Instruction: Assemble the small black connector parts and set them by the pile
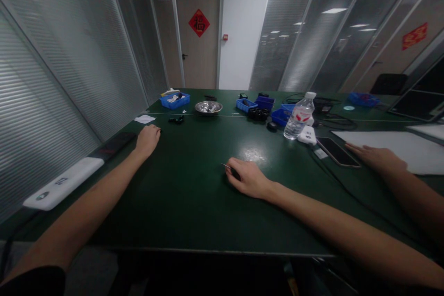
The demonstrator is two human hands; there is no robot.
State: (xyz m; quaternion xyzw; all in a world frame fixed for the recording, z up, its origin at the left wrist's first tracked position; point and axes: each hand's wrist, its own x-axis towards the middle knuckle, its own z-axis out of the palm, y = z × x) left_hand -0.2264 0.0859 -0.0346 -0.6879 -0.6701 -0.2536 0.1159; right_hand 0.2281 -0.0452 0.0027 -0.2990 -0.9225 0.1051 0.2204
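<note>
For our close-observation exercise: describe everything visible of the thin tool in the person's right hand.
The thin tool is mostly hidden. A fine, pale, metal-looking tip pokes out leftward past the right hand; a dark body shows beneath the fingers. It lies low, nearly flat over the green table, pinched in that hand's closed grip. Its far end cannot be seen.

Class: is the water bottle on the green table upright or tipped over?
Upright. The water bottle stands on its base on the table, white cap uppermost, beyond the right hand pinching a thin tool.
</note>
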